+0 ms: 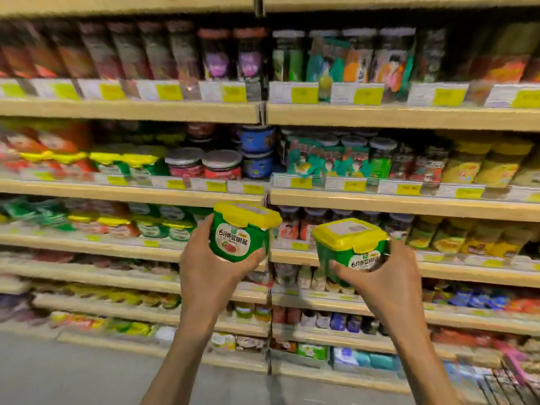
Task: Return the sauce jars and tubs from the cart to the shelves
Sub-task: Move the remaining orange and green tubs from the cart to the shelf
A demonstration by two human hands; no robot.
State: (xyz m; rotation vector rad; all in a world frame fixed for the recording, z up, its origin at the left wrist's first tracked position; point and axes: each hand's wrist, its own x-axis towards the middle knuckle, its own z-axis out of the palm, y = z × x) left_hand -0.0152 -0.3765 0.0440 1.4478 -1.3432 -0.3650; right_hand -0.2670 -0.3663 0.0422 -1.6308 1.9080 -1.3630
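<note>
Shelving is under way: both tubs are held up before the shelves (131,197). The left grip (216,267) curls round a green tub (239,233); the right grip (380,276) wraps a second tub (347,247) at its 3 o'clock. Matching yellow-lidded tubs (163,228) sit at 9 o'clock. Next, I'd judge, each needs sliding in beside them, upright.

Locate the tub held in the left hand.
In the head view, the green tub sits centre-frame in the left hand, left of the matching tub in the right hand.
</note>
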